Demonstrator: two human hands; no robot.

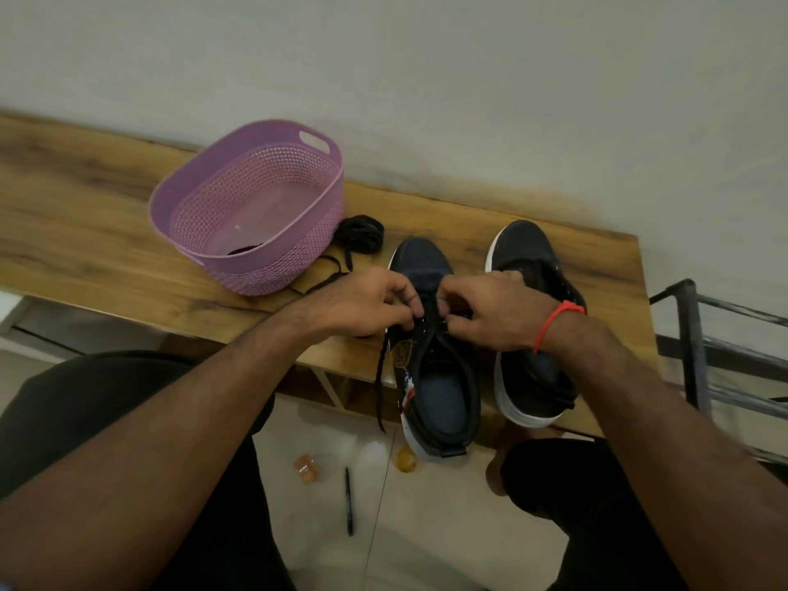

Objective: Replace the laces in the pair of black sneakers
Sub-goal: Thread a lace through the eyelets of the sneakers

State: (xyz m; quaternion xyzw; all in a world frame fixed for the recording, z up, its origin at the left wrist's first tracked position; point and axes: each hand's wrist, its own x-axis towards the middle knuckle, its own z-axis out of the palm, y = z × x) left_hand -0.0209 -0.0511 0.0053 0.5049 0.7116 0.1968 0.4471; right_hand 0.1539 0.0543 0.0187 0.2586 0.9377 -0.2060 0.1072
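A: Threading at the lower eyelets of the left sneaker (430, 334). Both hands are curled over its tongue: the left hand (366, 305) pinches the black lace (380, 377) at the eyelet row, and the right hand (490, 311) looks to pinch the other run, though its fingertips are partly hidden. One loose end hangs off the counter (106, 232) edge.

B: Advice for the step?

A: My judgement: pull both runs to even length before moving up a row, keep the lace flat, and feed the tip through from the same side each time. That dangling end could slide out if tugged.

B: The other shoe?

A: The right sneaker (528, 334) stands just beside it, partly under the right wrist; I cannot tell how far it is laced. A bundled black lace (360, 232) lies touching the purple basket (256, 206).

B: Surroundings?

A: Wood-grain counter against a pale wall (426, 70). Tiled floor (383, 526) below, with a black pen (349, 501) on it. Metal rack (703, 343) to the right.
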